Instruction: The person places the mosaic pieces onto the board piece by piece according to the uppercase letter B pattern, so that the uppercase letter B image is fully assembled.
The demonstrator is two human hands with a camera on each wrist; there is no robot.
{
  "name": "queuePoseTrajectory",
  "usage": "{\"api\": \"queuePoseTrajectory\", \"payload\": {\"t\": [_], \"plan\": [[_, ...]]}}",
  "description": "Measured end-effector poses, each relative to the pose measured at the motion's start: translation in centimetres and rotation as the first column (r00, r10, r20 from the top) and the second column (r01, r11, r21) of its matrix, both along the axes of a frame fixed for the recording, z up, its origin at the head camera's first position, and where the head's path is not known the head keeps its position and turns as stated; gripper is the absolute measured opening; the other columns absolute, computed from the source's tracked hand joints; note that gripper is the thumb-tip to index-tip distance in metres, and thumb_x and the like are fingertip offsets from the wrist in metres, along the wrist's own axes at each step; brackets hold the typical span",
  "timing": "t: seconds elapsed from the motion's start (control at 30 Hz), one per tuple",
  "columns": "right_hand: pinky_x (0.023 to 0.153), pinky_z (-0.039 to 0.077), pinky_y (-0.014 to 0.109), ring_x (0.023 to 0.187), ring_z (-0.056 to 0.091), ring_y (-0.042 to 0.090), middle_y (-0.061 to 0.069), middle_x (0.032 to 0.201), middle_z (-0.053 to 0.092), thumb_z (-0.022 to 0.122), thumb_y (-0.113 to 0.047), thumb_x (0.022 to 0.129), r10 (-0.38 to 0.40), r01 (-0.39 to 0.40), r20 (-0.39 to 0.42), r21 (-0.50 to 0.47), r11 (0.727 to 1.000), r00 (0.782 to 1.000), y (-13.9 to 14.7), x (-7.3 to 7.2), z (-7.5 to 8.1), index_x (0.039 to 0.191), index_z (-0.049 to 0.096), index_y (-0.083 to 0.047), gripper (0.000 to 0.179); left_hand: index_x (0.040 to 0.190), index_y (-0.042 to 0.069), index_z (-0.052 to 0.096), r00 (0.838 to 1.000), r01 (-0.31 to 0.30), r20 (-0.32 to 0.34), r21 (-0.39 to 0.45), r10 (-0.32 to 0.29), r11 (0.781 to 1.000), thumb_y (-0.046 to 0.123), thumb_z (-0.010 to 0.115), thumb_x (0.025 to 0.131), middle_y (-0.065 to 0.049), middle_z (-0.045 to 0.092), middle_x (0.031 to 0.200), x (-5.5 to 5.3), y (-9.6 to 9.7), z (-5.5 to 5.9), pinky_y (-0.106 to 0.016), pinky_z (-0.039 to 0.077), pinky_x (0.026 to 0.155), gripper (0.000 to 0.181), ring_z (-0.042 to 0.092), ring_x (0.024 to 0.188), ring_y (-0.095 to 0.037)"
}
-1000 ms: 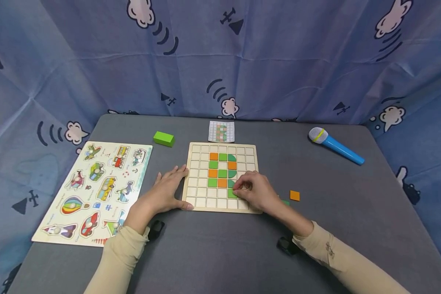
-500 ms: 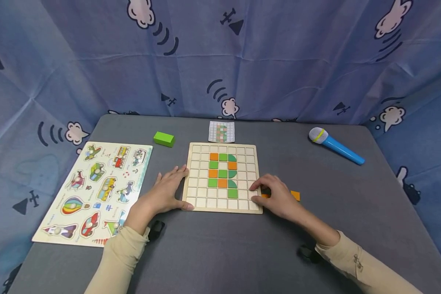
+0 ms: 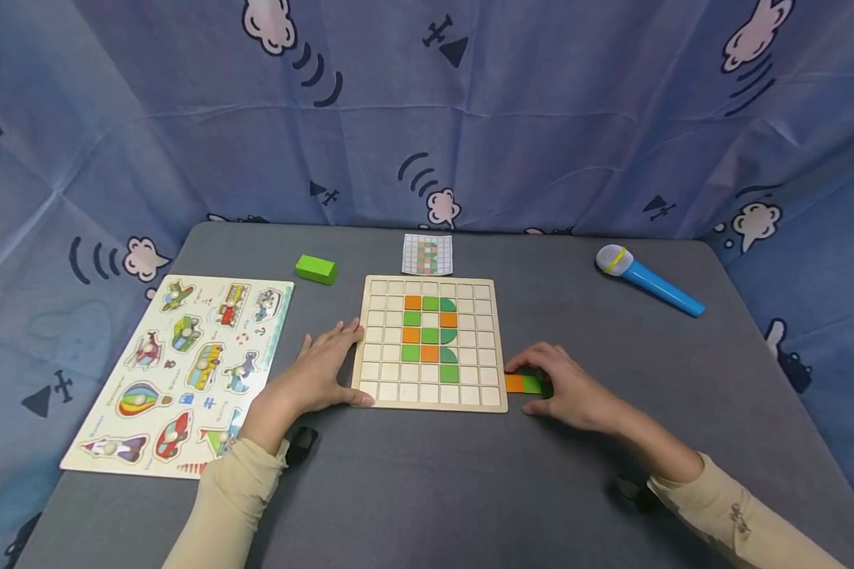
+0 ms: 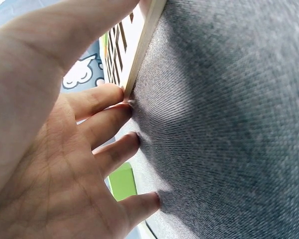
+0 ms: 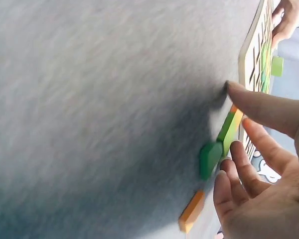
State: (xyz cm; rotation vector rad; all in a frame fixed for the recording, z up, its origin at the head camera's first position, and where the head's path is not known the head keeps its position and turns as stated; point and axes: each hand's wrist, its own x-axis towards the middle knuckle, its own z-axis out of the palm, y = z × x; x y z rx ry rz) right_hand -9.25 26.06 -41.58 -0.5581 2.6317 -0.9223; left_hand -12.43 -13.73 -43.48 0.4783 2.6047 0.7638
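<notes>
A wooden grid board [image 3: 391, 391] lies flat, bearing orange and light green square tiles and dark green curved pieces. My left hand [image 3: 320, 367] steadies its left edge with spread fingers, the thumb at the near left corner. Right of the board, my right hand [image 3: 569, 387] hovers low around a short row of loose pieces, thumb and fingers apart. In that row are an orange tile [image 3: 514, 384], a light green tile [image 3: 531, 385] and a dark green piece [image 5: 209, 159]. Another orange tile [image 5: 192, 211] lies apart, hidden by the hand in the head view.
A small pattern card [image 3: 428, 254] lies behind the board. To its left is a green block [image 3: 316, 269]. A vehicle knob puzzle [image 3: 256, 367] fills the left side. A blue toy microphone [image 3: 655, 283] lies at the back right. A printed curtain hangs behind the table.
My right hand has let go of the light green tile in the lower part of the pattern and moved right, off the board to the loose pieces. The left hand has stayed put.
</notes>
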Motion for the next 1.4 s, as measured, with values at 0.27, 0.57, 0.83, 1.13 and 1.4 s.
{"api": "queuePoseTrajectory", "payload": {"t": [0.27,0.57,0.83,1.13,1.4], "plan": [[0.092,0.051,0.044,0.108,0.056,0.024,0.008,0.123,0.064,0.089,-0.006,0.084,0.006,-0.006,0.005,0.051,0.999,1.000,1.8,-0.1,0.0,0.130,0.069,-0.009,0.050,0.167,0.001,0.030,1.000,0.004,0.002,0.002,-0.004,1.000,0.037,0.094,0.080,-0.015,0.022,0.177,0.0,0.0,0.0,-0.074,0.006,0.128,0.114,0.014,0.165,-0.042],[0.069,0.049,0.025,0.083,0.055,0.013,0.000,0.093,0.063,0.085,0.003,0.084,-0.026,0.025,0.015,0.073,0.997,1.000,2.9,-0.6,0.3,0.112,0.074,-0.009,0.032,0.166,0.001,0.030,1.000,0.004,0.005,-0.006,-0.003,1.000,0.038,0.094,0.080,-0.015,0.021,0.177,0.0,0.1,0.1,-0.074,0.006,0.128,0.113,0.014,0.165,-0.042],[0.062,0.043,0.023,0.071,0.049,0.006,-0.006,0.085,0.063,0.082,-0.003,0.090,-0.042,0.045,-0.075,0.037,0.998,0.996,2.2,-0.8,0.3,0.112,0.083,-0.010,0.023,0.167,0.001,0.030,1.000,0.004,0.003,-0.008,-0.004,1.000,0.038,0.094,0.080,-0.015,0.021,0.177,0.0,0.1,0.1,-0.075,0.007,0.128,0.114,0.014,0.165,-0.042],[0.062,0.057,0.023,0.070,0.070,0.009,0.003,0.086,0.075,0.085,-0.006,0.090,-0.167,0.154,-0.050,-0.201,0.968,0.985,0.1,-0.7,0.3,0.096,0.075,-0.008,0.012,0.167,0.002,0.029,1.000,0.003,0.005,-0.009,-0.003,1.000,0.038,0.094,0.080,-0.015,0.021,0.177,0.0,0.0,0.1,-0.074,0.006,0.128,0.114,0.014,0.165,-0.041],[0.073,0.051,0.025,0.083,0.059,0.010,-0.002,0.098,0.075,0.083,-0.012,0.092,-0.142,0.124,-0.089,-0.183,0.975,0.986,-2.0,-0.4,-0.2,0.105,0.084,-0.014,0.013,0.167,0.001,0.030,1.000,0.001,0.002,-0.007,-0.001,1.000,0.038,0.094,0.080,-0.015,0.021,0.177,0.0,0.0,0.1,-0.074,0.007,0.128,0.114,0.015,0.165,-0.041]]}}
